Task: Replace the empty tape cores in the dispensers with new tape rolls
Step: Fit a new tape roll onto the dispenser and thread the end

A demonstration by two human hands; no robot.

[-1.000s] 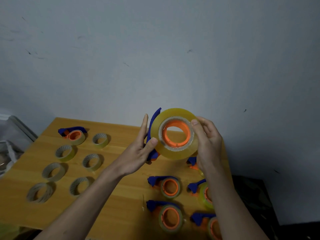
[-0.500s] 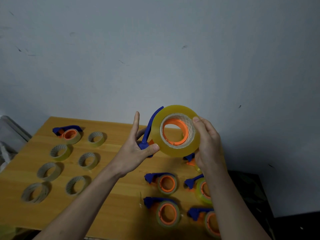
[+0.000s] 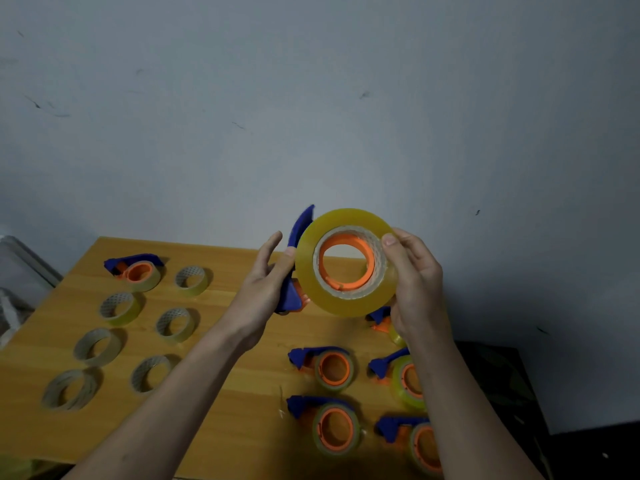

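Roll [image 3: 346, 263] of yellow tape sits on the orange hub of a blue dispenser [image 3: 298, 261], held up above the desk [image 3: 225, 327] at the middle of the frame. The right hand [image 3: 415, 285] grips the roll's right edge, thumb on its face and fingers curled behind. The left hand [image 3: 266, 285] holds the dispenser's blue handle, with the thumb pressed on it and the index finger straight; how the other fingers lie is hidden.

Judging from this, the roll looks not quite square on the hub. If it is pushed at a tilt it may bind, or the hub could pop out of the blue frame. The left hand's hold looks light, so a hard push from the right could twist the dispenser loose and drop it onto the four dispensers [image 3: 332, 370] lying just below at lower right. A toothed cutter, if the blue arm carries one, lies near the left fingers.

Room for setting down is tight at lower right. The desk's right edge runs close under the right forearm. Open wood shows at centre, between those dispensers and the cores [image 3: 176, 323] at left, where another dispenser [image 3: 136, 270] lies at upper left.
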